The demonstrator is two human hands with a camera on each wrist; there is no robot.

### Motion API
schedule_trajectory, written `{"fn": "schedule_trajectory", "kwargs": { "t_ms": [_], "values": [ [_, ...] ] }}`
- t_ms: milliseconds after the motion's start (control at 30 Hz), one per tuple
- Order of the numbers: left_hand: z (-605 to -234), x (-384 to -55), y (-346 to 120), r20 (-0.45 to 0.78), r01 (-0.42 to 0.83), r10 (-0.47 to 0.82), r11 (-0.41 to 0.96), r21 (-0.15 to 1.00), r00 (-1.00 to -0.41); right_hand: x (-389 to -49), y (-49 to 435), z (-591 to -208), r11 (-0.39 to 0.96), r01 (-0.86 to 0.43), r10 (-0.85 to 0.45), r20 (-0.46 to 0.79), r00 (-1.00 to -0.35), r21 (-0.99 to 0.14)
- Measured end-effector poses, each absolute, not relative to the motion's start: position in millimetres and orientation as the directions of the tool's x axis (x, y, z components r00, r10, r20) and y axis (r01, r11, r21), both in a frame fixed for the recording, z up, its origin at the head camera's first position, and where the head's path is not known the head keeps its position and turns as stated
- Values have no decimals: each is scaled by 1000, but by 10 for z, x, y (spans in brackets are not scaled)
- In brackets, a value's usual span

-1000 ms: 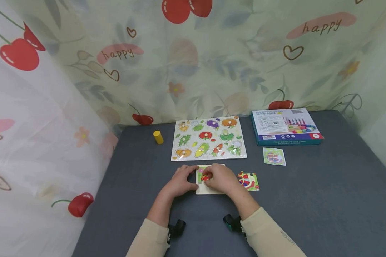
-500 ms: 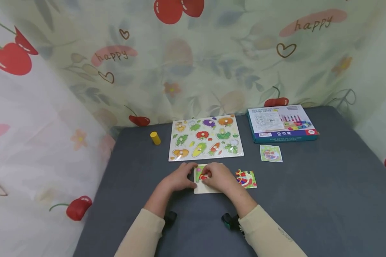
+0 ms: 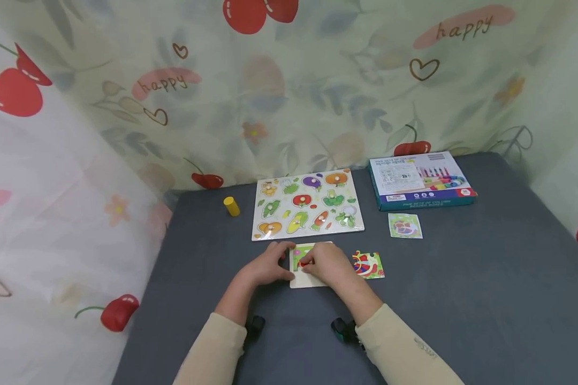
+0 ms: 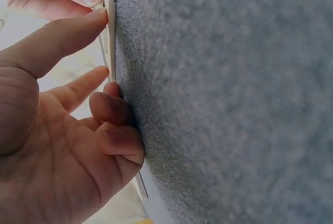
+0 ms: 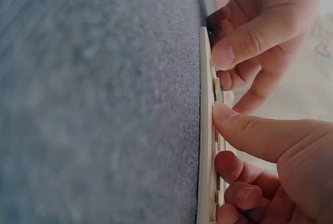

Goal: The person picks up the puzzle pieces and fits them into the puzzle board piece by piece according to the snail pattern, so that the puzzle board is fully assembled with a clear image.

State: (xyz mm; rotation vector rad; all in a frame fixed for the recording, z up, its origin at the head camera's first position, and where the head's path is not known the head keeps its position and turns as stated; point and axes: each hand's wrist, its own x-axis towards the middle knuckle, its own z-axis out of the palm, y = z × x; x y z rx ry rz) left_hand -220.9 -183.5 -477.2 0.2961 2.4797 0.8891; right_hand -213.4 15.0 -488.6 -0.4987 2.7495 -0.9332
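Observation:
A small pale puzzle board (image 3: 303, 281) lies on the dark cloth, partly filled with green and pink pieces at its upper left. My left hand (image 3: 268, 267) steadies its left side, with thumb and index finger spread to the corners; in the left wrist view the other fingers of this hand (image 4: 62, 125) are bent beside the edge. My right hand (image 3: 331, 262) pinches a small red puzzle piece (image 3: 302, 263) down on the board, covering the board's right part. In the right wrist view, the right thumb (image 5: 244, 130) is low against the raised pieces. Joined colourful puzzle pieces (image 3: 370, 266) lie to the right.
Behind the board lies a vegetable peg puzzle (image 3: 308, 206). A yellow cylinder (image 3: 231, 206) stands to its left. At the back right are a boxed bead set (image 3: 421, 182) and a small picture card (image 3: 405, 226). A printed curtain (image 3: 289, 117) hangs behind the table.
The view has shifted slightly. The right fingers stay at the red piece, which shows less between them now; the left hand stays on the board's left side.

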Motion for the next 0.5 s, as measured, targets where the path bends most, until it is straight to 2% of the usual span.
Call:
{"fn": "schedule_trajectory", "kwargs": {
  "t_ms": [267,500],
  "values": [
    [-4795,-2222,-1850,-373,33,354,762,647,-858,-2129,202,-4839,725,-309,-451,-87,-888,-616],
    [-4796,-2209,-1847,-369,24,341,762,647,-865,-2068,278,-4694,719,-383,-449,33,-893,-580]
  ]
}}
